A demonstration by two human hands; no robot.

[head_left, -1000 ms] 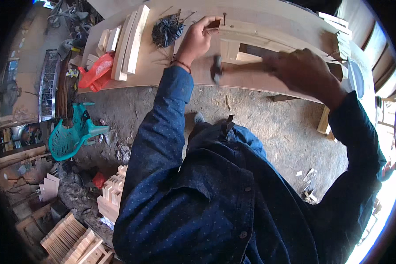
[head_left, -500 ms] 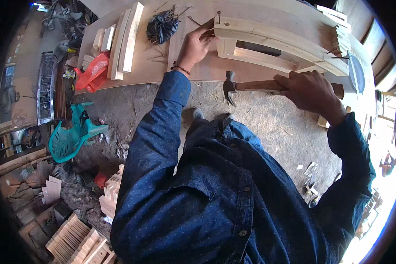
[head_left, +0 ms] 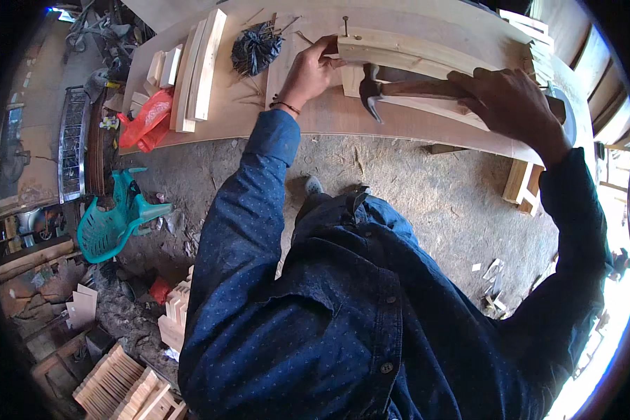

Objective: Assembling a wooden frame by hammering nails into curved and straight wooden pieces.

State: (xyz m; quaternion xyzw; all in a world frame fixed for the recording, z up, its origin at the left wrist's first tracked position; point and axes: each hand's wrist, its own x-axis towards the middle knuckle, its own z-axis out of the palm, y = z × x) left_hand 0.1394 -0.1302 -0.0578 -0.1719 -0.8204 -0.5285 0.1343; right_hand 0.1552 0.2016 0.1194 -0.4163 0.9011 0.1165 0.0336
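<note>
My left hand (head_left: 309, 75) grips the left end of a pale wooden frame (head_left: 420, 54) on the workbench, fingers against its end face. A nail (head_left: 346, 26) stands upright in the frame's top, close to that end. In my right hand (head_left: 512, 105) is a claw hammer (head_left: 423, 89), held by its wooden handle. Its dark metal head hangs in front of the frame, below and right of the nail, touching neither. The hammer and my right hand cover part of the frame's middle and right end.
On the bench (head_left: 287, 119), wooden strips (head_left: 206, 66), a red plastic bag (head_left: 149, 119) and a black plastic bag of nails (head_left: 257, 47) lie to the left. A teal plastic chair (head_left: 115, 217) lies on the floor (head_left: 399, 175). Cut wood pieces (head_left: 119, 381) are stacked at lower left.
My right hand has raised the hammer, its head moving up from beyond the bench's near edge to in front of the frame. My left hand stays on the frame's end.
</note>
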